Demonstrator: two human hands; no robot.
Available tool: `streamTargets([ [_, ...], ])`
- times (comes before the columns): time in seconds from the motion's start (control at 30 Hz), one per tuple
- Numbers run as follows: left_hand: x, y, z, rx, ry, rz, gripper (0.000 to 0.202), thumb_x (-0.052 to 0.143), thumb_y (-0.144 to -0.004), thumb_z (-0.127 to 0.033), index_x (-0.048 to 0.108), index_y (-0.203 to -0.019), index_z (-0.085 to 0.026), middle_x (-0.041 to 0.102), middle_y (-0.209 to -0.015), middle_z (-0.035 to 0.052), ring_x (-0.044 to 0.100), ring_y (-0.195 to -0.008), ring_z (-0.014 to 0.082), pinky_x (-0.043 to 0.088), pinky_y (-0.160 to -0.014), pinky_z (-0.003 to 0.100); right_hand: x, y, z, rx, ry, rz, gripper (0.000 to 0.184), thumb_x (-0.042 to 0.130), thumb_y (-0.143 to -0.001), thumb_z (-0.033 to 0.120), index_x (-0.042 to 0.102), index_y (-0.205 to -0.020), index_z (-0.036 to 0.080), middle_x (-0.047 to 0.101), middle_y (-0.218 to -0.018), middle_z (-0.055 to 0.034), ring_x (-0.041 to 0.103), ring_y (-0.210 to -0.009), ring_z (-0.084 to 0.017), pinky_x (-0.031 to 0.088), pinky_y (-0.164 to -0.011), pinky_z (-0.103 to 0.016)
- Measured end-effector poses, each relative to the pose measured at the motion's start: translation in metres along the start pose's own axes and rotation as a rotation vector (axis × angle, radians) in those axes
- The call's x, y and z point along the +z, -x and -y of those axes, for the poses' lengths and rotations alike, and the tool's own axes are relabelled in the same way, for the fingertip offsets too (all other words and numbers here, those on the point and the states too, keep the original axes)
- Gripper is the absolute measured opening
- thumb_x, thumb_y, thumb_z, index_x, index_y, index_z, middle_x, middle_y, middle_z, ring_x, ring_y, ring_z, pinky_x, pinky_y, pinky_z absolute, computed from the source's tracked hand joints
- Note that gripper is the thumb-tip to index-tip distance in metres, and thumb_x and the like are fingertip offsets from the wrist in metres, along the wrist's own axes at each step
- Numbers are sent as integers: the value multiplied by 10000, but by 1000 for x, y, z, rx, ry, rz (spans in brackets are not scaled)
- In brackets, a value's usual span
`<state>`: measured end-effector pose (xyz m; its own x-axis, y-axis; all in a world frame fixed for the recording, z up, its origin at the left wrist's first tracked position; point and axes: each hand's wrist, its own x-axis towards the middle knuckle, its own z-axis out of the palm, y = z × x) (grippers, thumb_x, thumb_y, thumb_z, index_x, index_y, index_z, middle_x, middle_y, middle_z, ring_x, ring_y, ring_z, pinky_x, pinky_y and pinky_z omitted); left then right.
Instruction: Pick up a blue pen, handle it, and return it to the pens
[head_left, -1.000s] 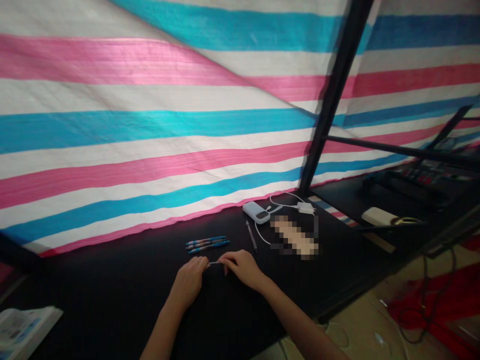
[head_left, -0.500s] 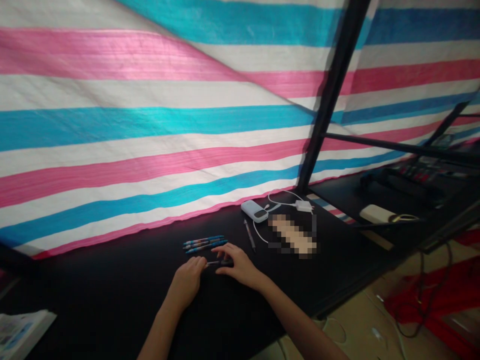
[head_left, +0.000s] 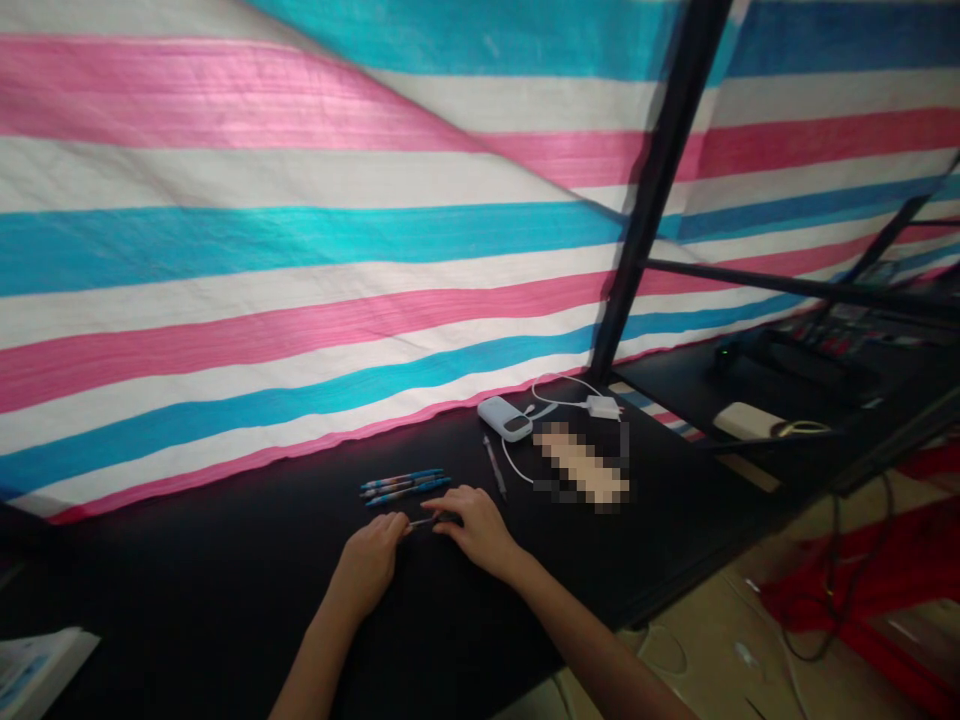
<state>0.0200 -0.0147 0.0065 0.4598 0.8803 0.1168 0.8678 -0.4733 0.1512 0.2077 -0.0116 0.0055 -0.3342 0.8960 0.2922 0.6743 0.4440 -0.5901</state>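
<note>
You had a thin pen pinched between both hands, low over the black table. Left hand had its fingertips closed on the near-left end, right hand curled over the far-right end w/ fingers together, covering most of the barrel. That two-ended grip probably kept it steady for pulling or twisting; can't tell which, the pen was too small and dark to read.

Just beyond your hands lay three blue pens side by side, close but not touching the one you held. Further right, a single dark pen, then a white power bank w/ a white cable running to a small adapter. A blurred patch sat near those. The striped tarp hung behind, a black pole to the right. Nothing blocked your hands; the three pens were the closest clutter.
</note>
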Motion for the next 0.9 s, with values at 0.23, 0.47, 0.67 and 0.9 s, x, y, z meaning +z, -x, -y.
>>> streamTargets([
  [0.23, 0, 0, 1, -15, 14, 6, 236, 263, -865, -194, 494, -817, -198, 563, -782, 15, 529, -733, 143, 349, -645, 245, 2, 1, -3, -27, -87, 41, 230, 534, -802, 330, 602, -1016, 281, 601, -919, 20, 553, -798, -118, 378, -694, -219],
  [0.47, -3, 0, 9, -91, 13, -16, 238, 255, -865, -210, 492, -845, -203, 576, -827, 21, 539, -761, 148, 356, -648, 245, -4, 1, -10, 19, 0, -50, 133, 528, -813, 280, 651, -855, 253, 648, -861, 32, 568, -815, -126, 345, -705, -239],
  [0.67, -7, 2, 11, -142, 27, -45, 247, 248, -866, -232, 492, -844, -202, 582, -855, 32, 542, -747, 150, 369, -643, 249, -11, -2, -11, 26, 28, -125, 101, 553, -801, 254, 653, -784, 251, 649, -829, 39, 563, -788, -127, 299, -666, -256],
  [0.9, -2, 2, 8, -94, 84, -49, 250, 238, -872, -241, 483, -838, -206, 579, -836, 24, 543, -746, 147, 375, -648, 244, -9, -1, -8, -15, 19, -102, 117, 540, -811, 252, 654, -791, 240, 643, -841, 30, 558, -801, -122, 299, -676, -256],
])
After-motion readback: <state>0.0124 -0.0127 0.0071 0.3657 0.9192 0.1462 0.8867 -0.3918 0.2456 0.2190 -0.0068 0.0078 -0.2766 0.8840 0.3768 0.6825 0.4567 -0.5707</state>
